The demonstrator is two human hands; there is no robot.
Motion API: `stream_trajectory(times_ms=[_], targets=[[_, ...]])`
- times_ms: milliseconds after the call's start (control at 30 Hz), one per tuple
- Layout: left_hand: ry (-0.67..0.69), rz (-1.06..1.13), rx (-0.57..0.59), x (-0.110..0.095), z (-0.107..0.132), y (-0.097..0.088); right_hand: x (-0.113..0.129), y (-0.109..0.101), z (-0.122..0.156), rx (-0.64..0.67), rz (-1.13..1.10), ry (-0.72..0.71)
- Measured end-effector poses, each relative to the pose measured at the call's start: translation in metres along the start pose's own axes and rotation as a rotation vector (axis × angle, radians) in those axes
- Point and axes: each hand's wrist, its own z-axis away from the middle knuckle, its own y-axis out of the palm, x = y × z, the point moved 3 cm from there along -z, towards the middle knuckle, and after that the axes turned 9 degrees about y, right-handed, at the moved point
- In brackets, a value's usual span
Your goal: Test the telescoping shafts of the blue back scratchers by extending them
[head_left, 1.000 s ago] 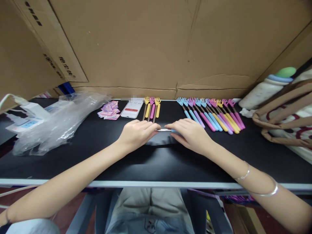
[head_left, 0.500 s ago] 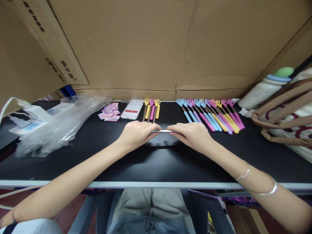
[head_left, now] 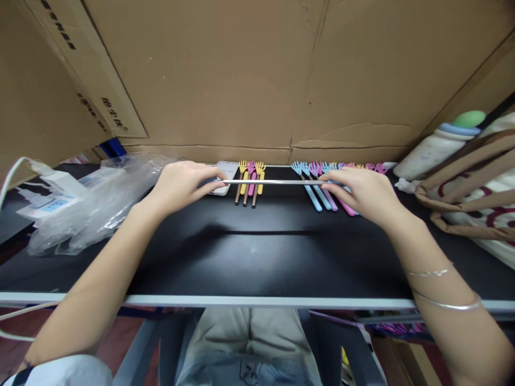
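Note:
A thin silver telescopic rod stretches level between my two hands, above the black table. My left hand pinches its left end between thumb and fingers, in front of a phone. The right end is pinched by my right hand, which covers part of a row of blue, purple, pink and yellow back scratchers. Behind the rod's middle lie a few more hand-headed back scratchers, yellow and pink, with dark metal shafts. Whatever is on the rod's ends is hidden by my fingers.
Clear plastic bags and a power strip lie on the left. At right a white bottle leans beside a brown-handled bag. Cardboard walls off the back; the pale table edge runs along the front.
My hands have moved apart and away from me, and the rod between them has grown from a short piece to a long one. My left hand now hides the small pink cards.

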Motion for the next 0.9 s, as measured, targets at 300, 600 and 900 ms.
stream_trajectory(times_ms=[300,600,900], targets=[[-0.045,0.121,0.061,0.060,0.019,0.000,-0.076,0.004,0.005,0.314,-0.197,0.174],[-0.274,0.441,0.244,0.074,0.039,-0.012,-0.096,-0.010,0.014,0.514,-0.397,0.450],[-0.351,0.363,0.241,0.095,0.057,-0.016,-0.123,-0.017,0.030,0.491,-0.391,0.596]])
